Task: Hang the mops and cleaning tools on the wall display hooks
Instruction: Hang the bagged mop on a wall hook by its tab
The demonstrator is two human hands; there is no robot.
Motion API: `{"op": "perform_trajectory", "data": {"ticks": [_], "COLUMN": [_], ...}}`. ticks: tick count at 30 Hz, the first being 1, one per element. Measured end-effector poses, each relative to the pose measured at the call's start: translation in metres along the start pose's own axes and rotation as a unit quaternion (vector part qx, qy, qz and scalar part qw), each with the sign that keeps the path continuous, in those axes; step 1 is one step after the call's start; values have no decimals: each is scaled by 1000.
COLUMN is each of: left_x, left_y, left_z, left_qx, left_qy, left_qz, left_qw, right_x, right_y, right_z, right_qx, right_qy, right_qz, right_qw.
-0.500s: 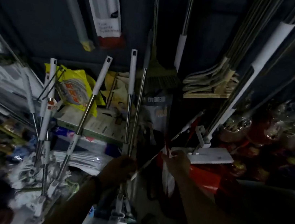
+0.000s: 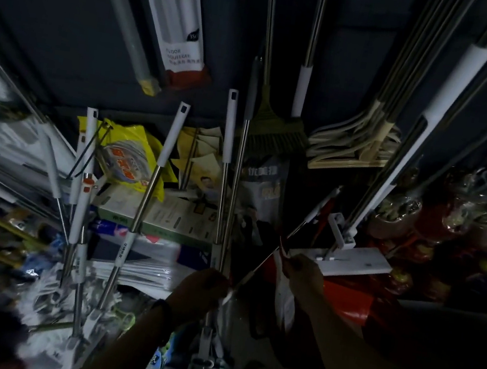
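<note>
**A:** We're on the head view, looking down, and it's dim. The left hand (image 2: 199, 290) sits low in the middle with its fingers wrapped round the steel mop pole (image 2: 235, 183).

**B:** That pole rises straight up from the fist, and its grey grip reaches the dark wall (image 2: 56, 17). A white-gripped pole (image 2: 229, 126) stands just beside it. We can't tell whether the hand has that one too.

**A:** There's a dark wristband (image 2: 162, 307) on that arm. Now the right hand (image 2: 301, 272), which is just right of the left and a little higher.

**B:** We see its fingers curled at the top of a white tag (image 2: 285, 287), which hangs down below the knuckles. It looks like a pinch, though the light is poor.

**A:** Between the two hands runs a thin rod (image 2: 258, 267), slanting up to the right. Its white lower tip lies right at the left fist.

**B:** We can't tell whether either hand holds it.

**A:** Above the poles a broom (image 2: 278, 126) hangs on the wall, with a boxed floor squeegee (image 2: 178, 18) further left.

**B:** A flat mop (image 2: 356, 264) rests just beyond the right hand. Well off to the left are a yellow bag (image 2: 127, 155) and more standing mops (image 2: 81, 208).
</note>
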State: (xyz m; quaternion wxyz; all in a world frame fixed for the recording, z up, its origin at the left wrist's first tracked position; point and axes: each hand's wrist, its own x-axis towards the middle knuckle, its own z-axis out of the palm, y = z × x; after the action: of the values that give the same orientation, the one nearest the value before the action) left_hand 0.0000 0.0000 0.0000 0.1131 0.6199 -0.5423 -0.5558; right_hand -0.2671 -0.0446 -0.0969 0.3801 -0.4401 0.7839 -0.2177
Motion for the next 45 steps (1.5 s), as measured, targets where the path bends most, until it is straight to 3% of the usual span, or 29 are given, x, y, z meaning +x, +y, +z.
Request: {"op": "perform_trajectory", "data": {"ticks": [3, 9, 12, 16, 21, 27, 38, 45], "left_x": [3, 10, 10, -3, -29, -66, -121, -148], "left_y": [5, 45, 79, 131, 202, 258, 307, 349], "left_z": [-10, -40, -59, -84, -119, -153, -209, -261], "left_qx": [34, 2, -14, -61, -65, -10, -10, -87], "left_qy": [-14, 11, 29, 42, 68, 74, 187, 177], "left_qz": [32, 97, 158, 232, 376, 423, 508, 537], "left_qw": [999, 995, 987, 970, 922, 903, 841, 820], "right_x": [-13, -39, -63, -98, -142, -169, -204, -227], "right_y": [-15, -91, -134, -188, -248, -300, -384, -459], "right_z": [-20, -91, -125, -159, -193, -212, -224, -236], "right_qx": [-4, 9, 53, 108, 109, 140, 223, 297], "right_qy": [-51, 36, 41, 38, 67, 100, 99, 99], "right_qz": [-43, -163, -233, -288, -345, -375, -433, -421], "right_qw": [998, 986, 970, 951, 930, 911, 868, 851]}}
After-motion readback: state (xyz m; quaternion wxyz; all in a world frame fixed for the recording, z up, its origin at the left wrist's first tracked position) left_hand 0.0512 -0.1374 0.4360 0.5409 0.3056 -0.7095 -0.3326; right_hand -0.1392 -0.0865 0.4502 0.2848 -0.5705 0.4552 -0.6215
